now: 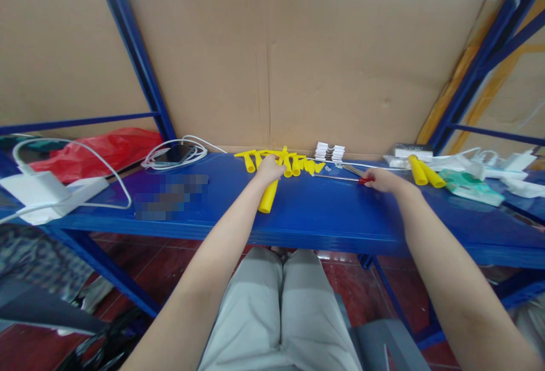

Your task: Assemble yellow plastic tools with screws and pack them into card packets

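1. Head view: the left hand [270, 171] lies over the far end of a yellow tube [267, 197]; its fingers curl down there, yet their tips are hidden, so I cannot tell whether they clamp it; the near end shows below the hand, above the table [319, 212].
2. The right hand [383, 180] has its fingers closed on the red handle of a screwdriver [367, 179]; its thin shaft points leftward, towards the row of yellow pieces [296, 165] by the cardboard [340, 75].
3. Handling, as I judge it: the tube should be light, fairly stiff plastic, smooth enough to slip or roll, and not very fragile; best held round the middle of its barrel; the screwdriver should be rigid, a bit heavier at the handle, with good grip there; the shaft would be a slippery hold.
4. Counts: one screwdriver; one tube at the left hand; at least six pieces in the row, too crowded for an exact number; two more yellow tubes [417, 171] beyond the right hand, side by side; two white stacks [322, 151] behind the shaft; one green packet [470, 188]; one red bag [102, 149].
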A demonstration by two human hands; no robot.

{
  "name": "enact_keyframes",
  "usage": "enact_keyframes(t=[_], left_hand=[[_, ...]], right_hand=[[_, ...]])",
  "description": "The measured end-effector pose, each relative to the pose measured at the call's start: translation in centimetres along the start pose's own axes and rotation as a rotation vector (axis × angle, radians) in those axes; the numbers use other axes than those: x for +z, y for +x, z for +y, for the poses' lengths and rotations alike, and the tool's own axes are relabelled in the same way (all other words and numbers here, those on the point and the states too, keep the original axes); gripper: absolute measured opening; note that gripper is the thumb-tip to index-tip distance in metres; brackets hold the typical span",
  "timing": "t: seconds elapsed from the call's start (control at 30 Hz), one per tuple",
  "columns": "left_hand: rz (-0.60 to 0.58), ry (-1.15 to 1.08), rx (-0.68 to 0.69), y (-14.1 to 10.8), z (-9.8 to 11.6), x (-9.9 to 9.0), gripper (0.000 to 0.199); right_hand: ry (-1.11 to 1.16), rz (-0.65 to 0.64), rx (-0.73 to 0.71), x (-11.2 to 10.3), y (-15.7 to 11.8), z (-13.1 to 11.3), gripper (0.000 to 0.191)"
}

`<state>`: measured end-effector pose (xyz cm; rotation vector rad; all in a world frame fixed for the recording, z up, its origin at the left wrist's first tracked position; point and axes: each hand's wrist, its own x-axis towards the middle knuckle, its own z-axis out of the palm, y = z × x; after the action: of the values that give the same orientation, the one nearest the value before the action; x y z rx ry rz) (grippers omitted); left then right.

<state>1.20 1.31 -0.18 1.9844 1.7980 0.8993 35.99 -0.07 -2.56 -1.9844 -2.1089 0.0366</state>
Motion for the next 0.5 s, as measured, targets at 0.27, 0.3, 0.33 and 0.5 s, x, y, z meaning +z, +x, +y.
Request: enact_keyframes(t=[0.27, 0.3, 0.33, 0.5], left_hand=[[0.044, 0.076, 0.164, -0.6, -0.2, 0.2, 0.060], [0.032, 0.088, 0.196, -0.8, -0.2, 0.3, 0.061], [0.019, 0.102, 0.227, -0.9, -0.2, 0.3, 0.061], [-0.040, 0.152, 0.313, -1.1, 0.0, 0.8, 0.065]], right_hand=[[0.012, -0.016, 0.004, 0.1, 0.0, -0.4, 0.011], [0.013, -0.017, -0.001, 0.1, 0.0, -0.5, 0.012], [0.012, -0.017, -0.003, 0.1, 0.0, -0.7, 0.012], [-0.033, 0.000, -0.001, -0.1, -0.1, -1.3, 0.015]])
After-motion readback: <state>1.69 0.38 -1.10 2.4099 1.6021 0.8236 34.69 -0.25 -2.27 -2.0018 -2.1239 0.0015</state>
